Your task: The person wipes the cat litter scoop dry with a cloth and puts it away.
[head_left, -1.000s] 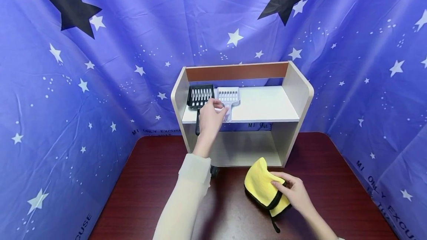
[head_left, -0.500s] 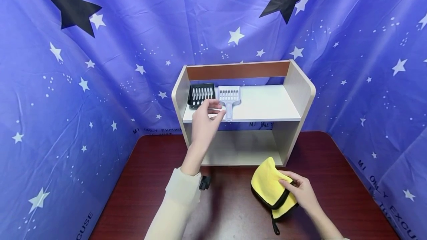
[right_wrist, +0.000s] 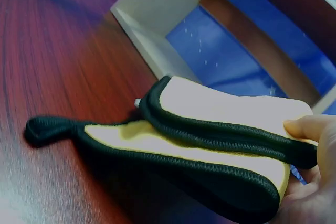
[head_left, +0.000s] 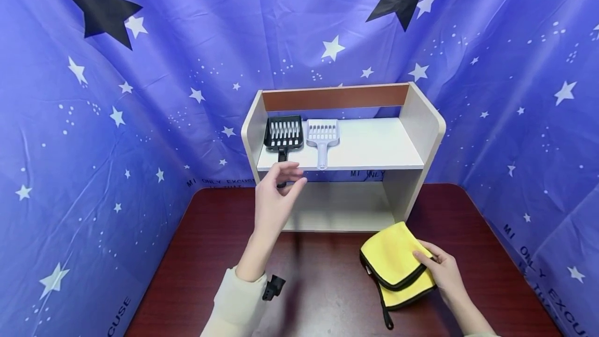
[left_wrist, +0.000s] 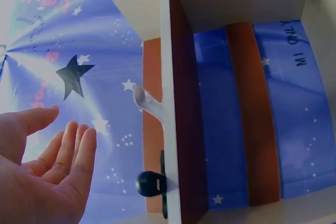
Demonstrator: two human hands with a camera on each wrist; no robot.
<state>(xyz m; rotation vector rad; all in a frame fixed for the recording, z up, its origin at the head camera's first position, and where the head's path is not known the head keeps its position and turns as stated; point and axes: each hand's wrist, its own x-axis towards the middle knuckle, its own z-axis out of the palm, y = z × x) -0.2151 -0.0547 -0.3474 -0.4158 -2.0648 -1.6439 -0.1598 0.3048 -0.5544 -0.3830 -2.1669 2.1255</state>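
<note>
My left hand hovers in front of the shelf with relaxed fingers and holds nothing; in the left wrist view that hand is apart from the shelf edge. A black slotted scoop lies on the upper shelf at the left, its handle end partly behind my fingers. Beside it lies a pale lavender slotted scoop, handle toward me. Over the table, my right hand pinches a folded yellow cloth with black edging and a hanging loop. The right wrist view shows the cloth between thumb and fingers.
The two-tier wooden shelf stands at the back of the dark red table. A blue star-patterned curtain surrounds the table at the back and both sides. A small black device sits at my left wrist.
My left hand has drawn back from the scoops, down and toward me, uncovering them. My right hand has shifted slightly right with the cloth, which now shows flatter.
</note>
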